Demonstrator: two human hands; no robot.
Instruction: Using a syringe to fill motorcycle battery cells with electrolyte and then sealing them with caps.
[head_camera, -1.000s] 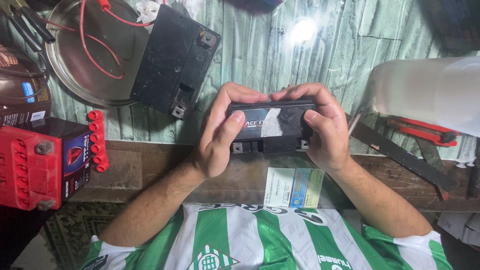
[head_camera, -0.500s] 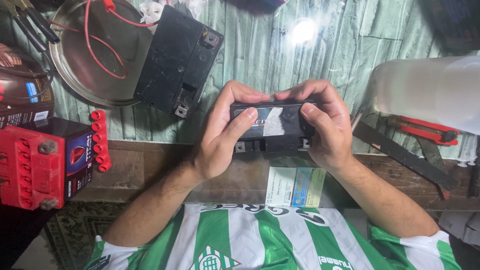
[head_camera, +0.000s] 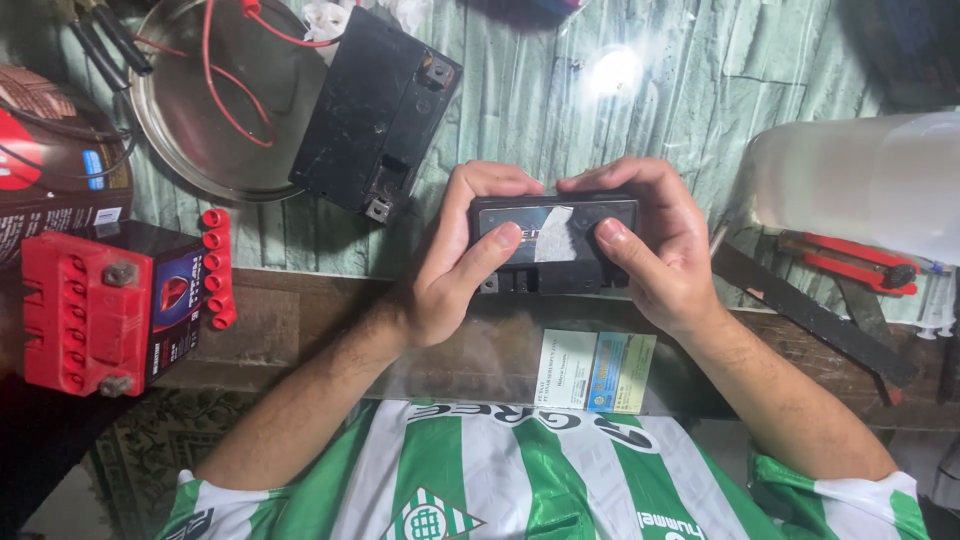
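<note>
Both hands grip a small black battery (head_camera: 555, 245) just above the near edge of the green-topped table (head_camera: 560, 110). My left hand (head_camera: 455, 260) wraps its left end, thumb pressed on the top face. My right hand (head_camera: 650, 250) wraps its right end, thumb on the top too. A pale worn patch shows on the top face between the two thumbs. The battery's terminals at the front lower edge are partly visible.
A larger black battery (head_camera: 375, 115) leans on a round metal tray (head_camera: 200, 110) with red wires at the back left. A red-topped battery (head_camera: 95, 305) and a strip of red caps (head_camera: 215, 270) sit at the left. A white plastic jug (head_camera: 865, 180), red-handled pliers (head_camera: 850, 270) and a small card (head_camera: 595, 372) lie to the right.
My hands and the small battery have shifted slightly toward the table's near edge; grip unchanged. The view has drifted a little.
</note>
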